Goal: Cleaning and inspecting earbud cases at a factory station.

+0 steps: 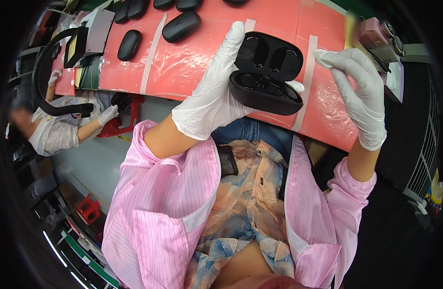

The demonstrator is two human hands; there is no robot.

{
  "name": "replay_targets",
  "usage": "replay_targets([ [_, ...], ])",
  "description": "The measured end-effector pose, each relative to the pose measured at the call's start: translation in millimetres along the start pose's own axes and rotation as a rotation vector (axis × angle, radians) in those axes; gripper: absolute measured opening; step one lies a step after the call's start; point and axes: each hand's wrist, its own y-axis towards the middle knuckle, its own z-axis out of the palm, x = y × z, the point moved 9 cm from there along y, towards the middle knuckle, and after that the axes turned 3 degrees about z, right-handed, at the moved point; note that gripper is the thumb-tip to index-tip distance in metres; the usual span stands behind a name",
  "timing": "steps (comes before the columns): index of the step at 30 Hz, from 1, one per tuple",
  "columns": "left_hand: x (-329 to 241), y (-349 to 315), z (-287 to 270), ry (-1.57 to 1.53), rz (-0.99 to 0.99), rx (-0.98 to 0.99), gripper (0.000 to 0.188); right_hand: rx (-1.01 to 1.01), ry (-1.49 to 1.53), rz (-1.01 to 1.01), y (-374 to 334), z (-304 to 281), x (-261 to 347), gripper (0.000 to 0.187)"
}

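My gloved left hand (209, 91) is wrapped round a black earbud charging case (265, 98), with the thumb up along its raised lid. The case is open and tilted toward me. Two hollows show inside the lid, and dark shapes sit in the base, too dim to tell apart. A white fingertip shows at the right end of the case. My gloved right hand (358, 91) is held up to the right, apart from the case. Its thumb and forefinger come together at the tips; anything between them is too small to make out.
On the red-covered table (207, 19), several closed black cases lie at the far left, one (130, 45) nearest the edge. Pink and metal equipment (375, 36) stands at the far right. A black hose (36, 79) curves at left, near a co-worker's gloved hand (108, 114).
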Motion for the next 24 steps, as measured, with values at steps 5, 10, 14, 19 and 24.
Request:
replay_targets([
  [5, 5, 6, 0, -0.014, -0.015, -0.005, 0.068, -0.297, 0.386, 0.239, -41, 15, -32, 0.021],
  [10, 15, 10, 6, -0.006, -0.088, 0.065, 0.072, -0.440, 0.046, -0.040, -37, 15, -5, 0.029],
  [14, 19, 10, 3, 0.014, -0.052, 0.029, 0.074, -0.268, -0.337, -0.211, -13, 27, 39, 0.041],
  [19, 18, 12, -18, -0.022, -0.020, -0.105, 0.077, -0.121, -0.008, 0.004, -31, 42, 7, 0.031],
  [24, 16, 6, 1, -0.135, -0.098, 0.087, 0.079, -0.412, 0.464, 0.355, -56, 33, -37, 0.023],
])
